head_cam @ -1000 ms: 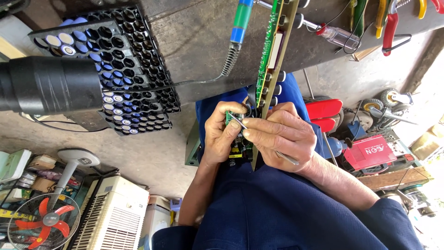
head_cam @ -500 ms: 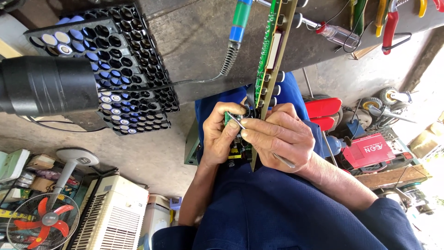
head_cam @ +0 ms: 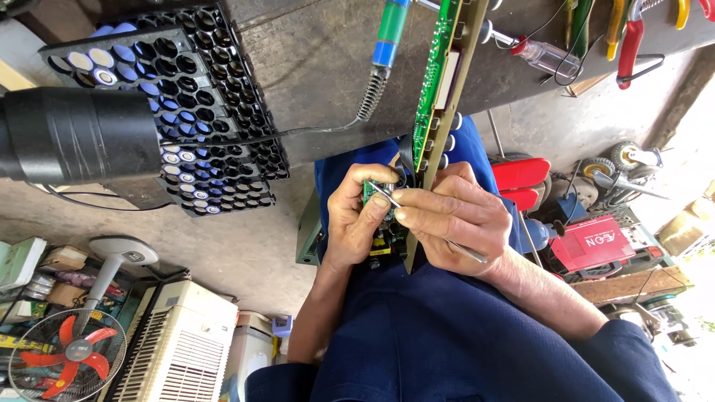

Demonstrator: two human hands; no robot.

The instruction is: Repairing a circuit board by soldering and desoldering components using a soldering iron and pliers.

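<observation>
Hands close together over a blue-clothed lap, left hand [head_cam: 356,219] closed around a small green circuit board [head_cam: 375,195], right hand [head_cam: 454,216] pinching thin metal tweezers [head_cam: 424,223] whose tip touches it, long green board [head_cam: 439,82] rising to the bench [head_cam: 320,67], black cell holder [head_cam: 194,112] beyond.
</observation>
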